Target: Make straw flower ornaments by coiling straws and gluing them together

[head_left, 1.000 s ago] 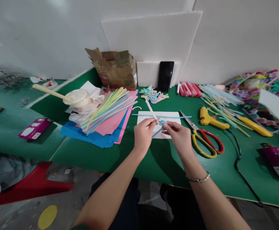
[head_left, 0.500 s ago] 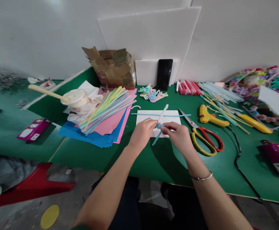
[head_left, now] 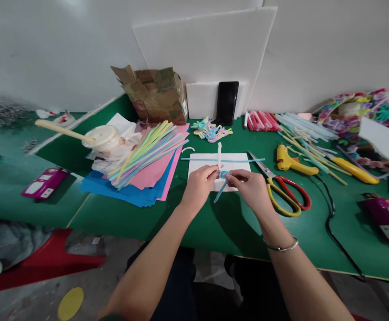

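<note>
My left hand is closed in a pinch on a white pipe cleaner, whose upper end stands nearly upright. Opposite it, the fingers of my right hand pinch a light blue pipe cleaner, bent into a small loop around or beside the white one; which, I cannot tell. Its loose tail points down and left. Both hands are held over a white sheet. Across the sheet's far part lies a straight blue pipe cleaner. My fingers partly hide the join.
Red-and-yellow-handled scissors, a yellow glue gun and a yellow cutter lie to the right. Left are a pipe cleaner bundle, blue paper and a lidded tub. A phone leans behind, near twisted pieces.
The white pipe cleaner has swung from leaning right to nearly upright. The blue loop between my fingers shows more clearly. Both hands stay close together over the sheet.
</note>
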`<state>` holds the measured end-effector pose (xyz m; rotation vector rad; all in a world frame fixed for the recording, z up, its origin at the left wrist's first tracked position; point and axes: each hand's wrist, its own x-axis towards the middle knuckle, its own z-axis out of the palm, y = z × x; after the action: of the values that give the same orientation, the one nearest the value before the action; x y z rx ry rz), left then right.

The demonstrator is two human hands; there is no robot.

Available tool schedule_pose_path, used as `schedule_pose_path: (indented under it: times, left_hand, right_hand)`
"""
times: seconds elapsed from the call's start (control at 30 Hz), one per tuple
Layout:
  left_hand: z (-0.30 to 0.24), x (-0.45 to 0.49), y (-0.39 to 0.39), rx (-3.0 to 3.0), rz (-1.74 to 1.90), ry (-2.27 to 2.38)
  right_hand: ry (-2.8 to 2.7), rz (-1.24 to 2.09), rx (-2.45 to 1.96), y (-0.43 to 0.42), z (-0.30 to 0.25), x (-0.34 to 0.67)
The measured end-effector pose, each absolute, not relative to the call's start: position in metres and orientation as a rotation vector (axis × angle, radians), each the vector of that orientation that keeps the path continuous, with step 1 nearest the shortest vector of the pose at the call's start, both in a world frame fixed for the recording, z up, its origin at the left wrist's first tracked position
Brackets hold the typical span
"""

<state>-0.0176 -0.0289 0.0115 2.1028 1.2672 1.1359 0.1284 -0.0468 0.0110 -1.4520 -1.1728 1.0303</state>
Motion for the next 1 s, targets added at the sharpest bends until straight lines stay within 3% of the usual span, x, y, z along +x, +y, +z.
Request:
schedule_pose_path:
  times: [0.6,1.0]
  left_hand:
    - [0.021,-0.028,-0.036,2.359,0.594,1.182]
    - [0.017,-0.024,-0.037,2.471,0.654,1.227]
  right_hand:
    - [-1.411,0.992,-1.479,-0.048,0.011,0.128]
    - [-1.415,1.027,-1.487,-0.049,0.012,0.132]
